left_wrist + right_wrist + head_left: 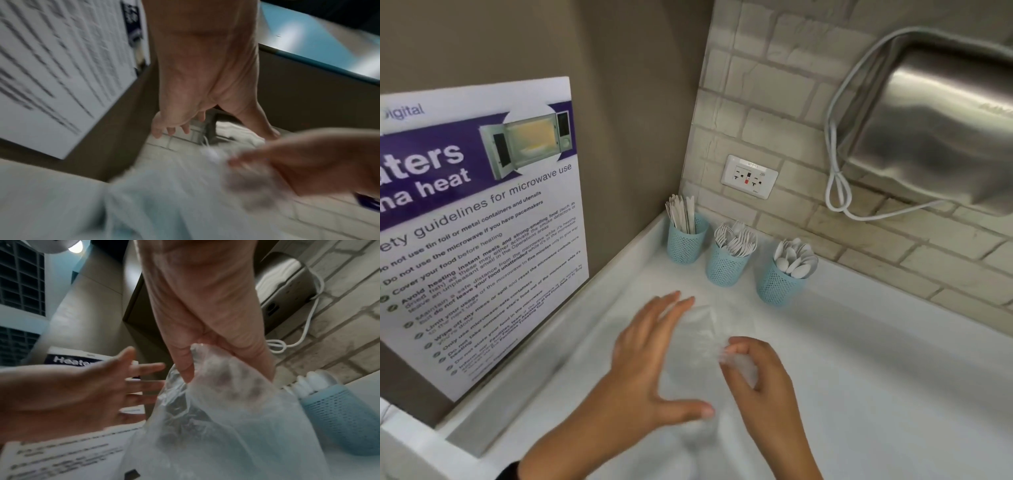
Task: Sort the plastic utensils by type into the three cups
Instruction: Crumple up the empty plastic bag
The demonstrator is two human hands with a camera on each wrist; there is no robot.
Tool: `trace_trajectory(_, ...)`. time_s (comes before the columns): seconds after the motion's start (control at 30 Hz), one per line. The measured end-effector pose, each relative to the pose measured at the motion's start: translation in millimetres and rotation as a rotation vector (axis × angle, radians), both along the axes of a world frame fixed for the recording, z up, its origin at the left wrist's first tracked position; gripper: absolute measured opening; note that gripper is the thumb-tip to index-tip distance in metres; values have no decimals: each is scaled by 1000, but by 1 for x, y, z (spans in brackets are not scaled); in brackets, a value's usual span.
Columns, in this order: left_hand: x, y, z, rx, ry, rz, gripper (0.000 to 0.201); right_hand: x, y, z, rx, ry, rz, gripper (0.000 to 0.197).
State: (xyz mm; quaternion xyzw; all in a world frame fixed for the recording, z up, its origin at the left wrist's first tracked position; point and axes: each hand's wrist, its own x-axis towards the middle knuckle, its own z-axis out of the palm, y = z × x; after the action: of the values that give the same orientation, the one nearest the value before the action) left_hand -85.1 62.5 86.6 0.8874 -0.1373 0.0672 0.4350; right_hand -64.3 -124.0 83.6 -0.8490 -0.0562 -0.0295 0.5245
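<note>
Blue mesh cups stand in a row along the back of the white counter [859,359], each apart from its neighbour. Left cup [686,242]: flat white knives [681,214], handles down, set in the corner beside the brown wall. Middle cup [726,267]: white forks [736,238], tines up. Right cup [779,286]: white spoons [796,258], bowls up. In front of the cups, a clear plastic bag [697,346] lies between the two hands; whether anything is in it cannot be told. Left hand [650,353]: fingers straight and spread, thumb apart, just beside the bag. Right hand [760,373]: thumb and fingers pinch a gathered fold of the bag. Microwave poster [479,219] on the left wall; power outlet [750,176] and steel dispenser [935,126] on the tiled wall.
</note>
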Motion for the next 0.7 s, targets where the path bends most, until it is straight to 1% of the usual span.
trace_trajectory(0.03, 0, -10, -1, 56, 10, -47, 106, -4, 5, 5, 65, 36, 79, 13)
trace_trajectory(0.07, 1, -18, -6, 75, 29, -65, 103, -8, 10, 11, 136, 89, 171, 9)
trace_trajectory(0.1, 2, -24, -13, 54, 38, -62, 93, -12, 13, 17, 192, 128, 243, 7)
trace_trajectory(0.13, 5, -25, -20, 11, 35, -41, 77, -14, 16, 24, 241, 136, 271, 7)
trace_trajectory(0.2, 10, -18, -28, -59, 14, 30, 43, -12, 14, 29, 333, 114, 213, 13)
trace_trajectory(0.23, 11, -13, -28, -82, 10, 61, 34, -11, 12, 29, 370, 105, 160, 19)
trace_trajectory(0.27, 12, -9, -28, -93, 3, 88, 31, -9, 10, 28, 383, 101, 114, 23)
trace_trajectory(0.3, 14, -6, -27, -99, -6, 120, 34, -8, 7, 26, 382, 101, 72, 24)
trace_trajectory(0.33, 15, -2, -25, -112, -22, 166, 41, -7, 5, 24, 385, 105, 32, 22)
trace_trajectory(0.4, 20, 6, -23, -154, -42, 320, 48, -6, 1, 21, 414, 114, -21, 18)
trace_trajectory(0.47, 22, 15, -20, -162, -43, 452, 52, -6, -1, 23, 410, 111, -33, 17)
trace_trajectory(0.5, 22, 18, -18, -165, -58, 481, 55, -6, 0, 25, 404, 111, -14, 17)
trace_trajectory(0.57, 19, 16, -13, -187, -125, 474, 57, -6, 3, 27, 368, 161, 74, 31)
trace_trajectory(0.63, 14, 5, -6, -195, -190, 421, 51, -5, 8, 23, 262, 252, 198, 45)
trace_trajectory(0.7, 9, -9, -5, -120, -246, 369, 52, -7, 20, 18, 148, 320, 308, 46)
